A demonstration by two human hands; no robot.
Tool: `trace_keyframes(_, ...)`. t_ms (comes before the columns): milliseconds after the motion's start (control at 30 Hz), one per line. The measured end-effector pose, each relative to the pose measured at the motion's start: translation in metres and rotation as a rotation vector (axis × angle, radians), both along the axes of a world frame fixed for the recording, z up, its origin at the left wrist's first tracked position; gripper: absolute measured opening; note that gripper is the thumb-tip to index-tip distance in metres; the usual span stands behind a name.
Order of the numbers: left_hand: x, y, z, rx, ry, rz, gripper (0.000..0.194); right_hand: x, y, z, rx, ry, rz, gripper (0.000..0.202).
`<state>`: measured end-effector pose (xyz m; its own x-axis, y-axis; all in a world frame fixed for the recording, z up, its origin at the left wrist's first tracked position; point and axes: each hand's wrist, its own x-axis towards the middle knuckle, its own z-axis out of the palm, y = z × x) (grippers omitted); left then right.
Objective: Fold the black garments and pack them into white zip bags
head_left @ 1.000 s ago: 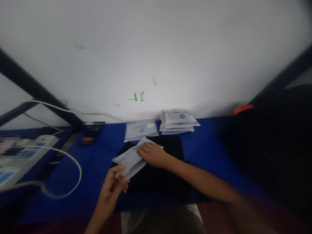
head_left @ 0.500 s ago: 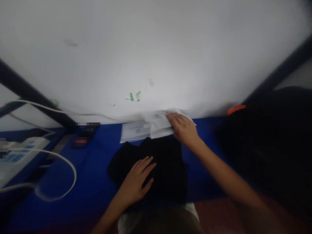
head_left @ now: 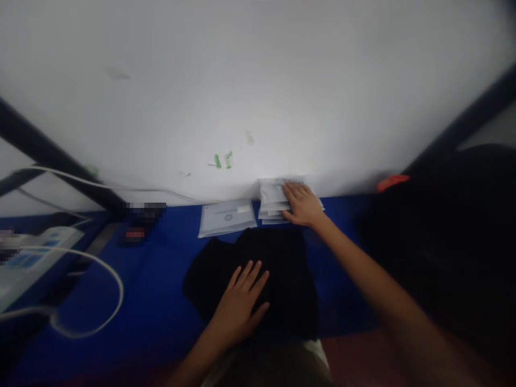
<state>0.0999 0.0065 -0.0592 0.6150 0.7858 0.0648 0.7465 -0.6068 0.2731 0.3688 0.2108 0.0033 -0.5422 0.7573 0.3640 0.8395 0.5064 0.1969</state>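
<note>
A piece of black cloth [head_left: 286, 274], seemingly a folded garment, lies on the blue tabletop [head_left: 157, 290] close to my body. Flat on it rests my left hand [head_left: 244, 301], fingers spread. My right hand [head_left: 304, 203] lies with fingers stretched out over a stack of white plastic packets [head_left: 272, 196] against the wall. Left of that stack, apart from it, a single flat white packet [head_left: 226, 217] with a small round mark lies behind the cloth.
A white wall [head_left: 258, 86] closes off the back. At the left lie a white power strip [head_left: 60, 239] and a looped white cable [head_left: 116, 274]. A large dark mass [head_left: 451, 242] fills the right side, with an orange item [head_left: 393, 183] at its edge.
The white packet under my right hand has gone from tilted to lying on the stack, slightly right. My left hand has shifted a little right, along with the black cloth.
</note>
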Motion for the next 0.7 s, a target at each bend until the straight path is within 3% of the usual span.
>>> trace_keyframes(267, 0.029, -0.002, -0.005, -0.029, -0.044, 0.042, 0.062, -0.003, -0.004, -0.006, -0.04, 0.031, 0.001, 0.089)
trace_keyframes(467, 0.046, -0.001, 0.003, -0.062, -0.021, 0.093, 0.069, -0.002, -0.007, 0.005, -0.044, 0.046, -0.008, 0.085)
trace_keyframes(567, 0.034, 0.001, 0.01, -0.085, -0.042, 0.041, 0.083, -0.004, -0.019, 0.013, -0.009, 0.065, -0.004, 0.085)
trace_keyframes(700, -0.006, 0.0, 0.015, -0.065, -0.057, -0.027, 0.082, -0.008, -0.047, 0.02, 0.016, 0.114, 0.046, 0.08)
